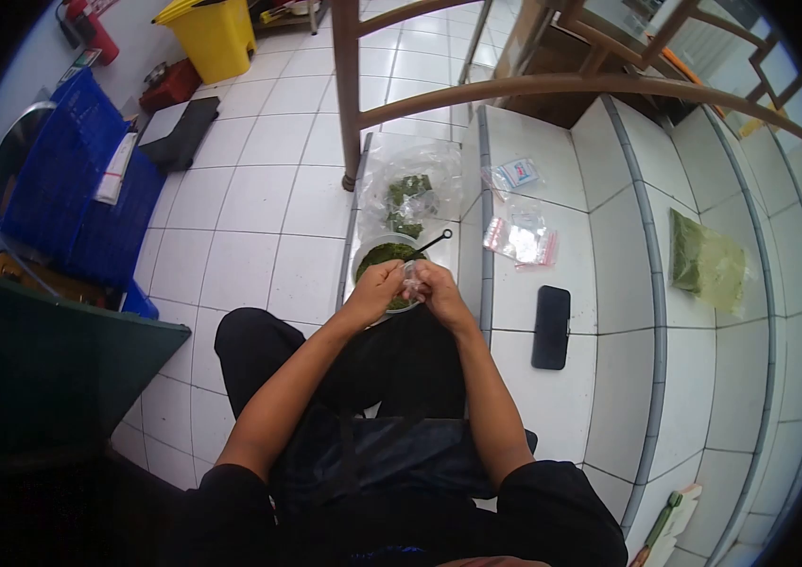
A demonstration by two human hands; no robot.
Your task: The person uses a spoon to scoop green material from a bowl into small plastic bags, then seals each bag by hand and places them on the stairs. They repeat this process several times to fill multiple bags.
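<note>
Between my left hand (pixel 377 286) and my right hand (pixel 438 295) I hold a small clear bag (pixel 410 279), just above the near side of the tub (pixel 356 263); the fingers of both are closed in a pinch on its film, and I cannot tell how much it holds. I judge it light, limp and a little slippery, easy to crease and easily torn, best taken by its upper edges with thumb and forefinger. The green stuff (pixel 387 252) in the tub looks soft and crumbly. Counting outward, there are my two hands, one held bag and one tub; to the right, one phone (pixel 552 327); one black-handled utensil (pixel 431 244) leaning out of the tub; one green-filled bag (pixel 694 253) farther right; some small pink-edged bags (pixel 522 241), overlapping too much to count; one large clear bag (pixel 410 194) with green clumps, beyond the tub; one blue-labelled packet (pixel 517 173); and, far left, one yellow bin (pixel 207 40).
</note>
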